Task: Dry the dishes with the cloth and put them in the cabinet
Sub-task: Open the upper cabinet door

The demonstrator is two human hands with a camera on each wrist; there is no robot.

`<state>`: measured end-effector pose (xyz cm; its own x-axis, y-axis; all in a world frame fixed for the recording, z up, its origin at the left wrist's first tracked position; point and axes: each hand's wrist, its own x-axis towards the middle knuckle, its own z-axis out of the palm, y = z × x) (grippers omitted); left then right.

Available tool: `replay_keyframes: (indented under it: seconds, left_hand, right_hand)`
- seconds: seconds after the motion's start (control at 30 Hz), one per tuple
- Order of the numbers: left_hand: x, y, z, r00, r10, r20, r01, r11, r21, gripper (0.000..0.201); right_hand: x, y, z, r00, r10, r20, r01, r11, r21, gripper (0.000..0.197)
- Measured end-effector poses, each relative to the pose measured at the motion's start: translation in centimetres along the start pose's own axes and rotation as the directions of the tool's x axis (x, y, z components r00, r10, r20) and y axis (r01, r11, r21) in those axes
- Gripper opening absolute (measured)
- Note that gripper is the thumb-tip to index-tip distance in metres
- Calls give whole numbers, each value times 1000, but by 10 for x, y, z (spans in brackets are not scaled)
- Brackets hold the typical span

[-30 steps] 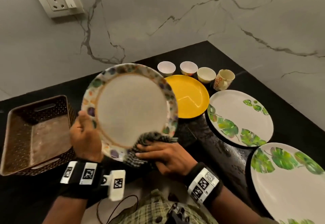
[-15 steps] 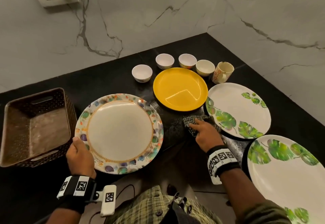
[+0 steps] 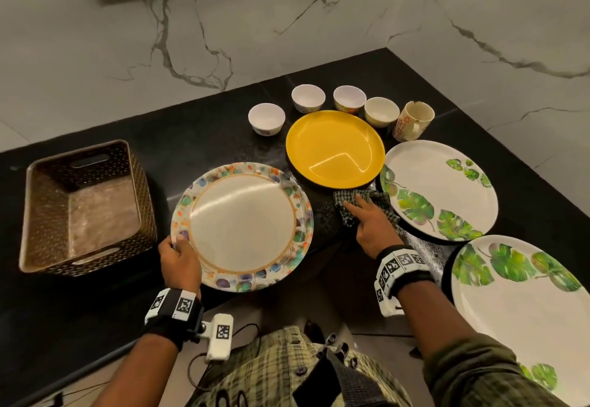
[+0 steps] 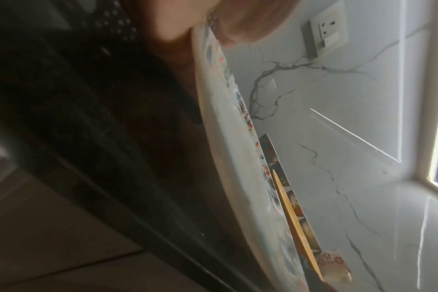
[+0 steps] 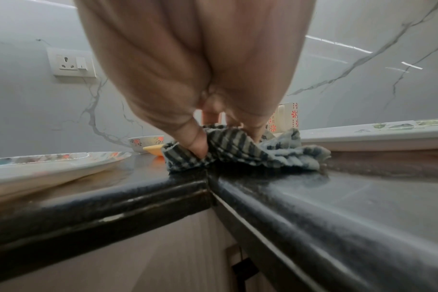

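On the black counter [image 3: 198, 132], the multicoloured plate [image 3: 242, 224] is being held at its near rim by the left hand [image 3: 180, 263], thumb on top and fingers curled underneath, with that edge poking out past the counter's lip. Over by the yellow plate [image 3: 335, 148], the checked cloth [image 3: 357, 207] is pinned flat to the counter by the right hand [image 3: 372, 228]; whether it's properly pinched or just pressed can't be told for sure, though the fingers look bunched into it. Plate's probably rigid, smooth and a bit slick, chippable if knocked, so it's best gripped at the rim. Cloth is soft and floppy, so it can be grabbed anywhere.
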<state>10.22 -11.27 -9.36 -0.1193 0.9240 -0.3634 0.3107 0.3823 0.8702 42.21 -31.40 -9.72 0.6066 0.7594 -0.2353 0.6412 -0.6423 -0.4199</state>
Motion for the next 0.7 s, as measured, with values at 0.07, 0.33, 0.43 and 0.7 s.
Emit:
replay_keyframes:
  seconds: [0.07, 0.33, 0.43, 0.7]
  left_hand:
    - [4, -2, 0, 999, 46, 17, -47, 998, 31, 48]
    - [23, -14, -1, 994, 92, 60, -103, 974, 203, 67]
    - [9, 1, -1, 993, 93, 73, -106, 973, 206, 74]
    - [-22, 74, 14, 917, 373, 143, -395, 901, 179, 64]
  right_hand:
    - [-2, -2, 0, 1000, 10, -7, -11, 999, -45, 74]
    - [-11, -12, -4, 1000, -1, -15, -2, 982, -187, 67]
    - [-13, -14, -5, 1000, -2, -17, -1, 987, -164, 65]
    - [-12, -30, -44, 988, -132, -81, 122, 985, -118, 58]
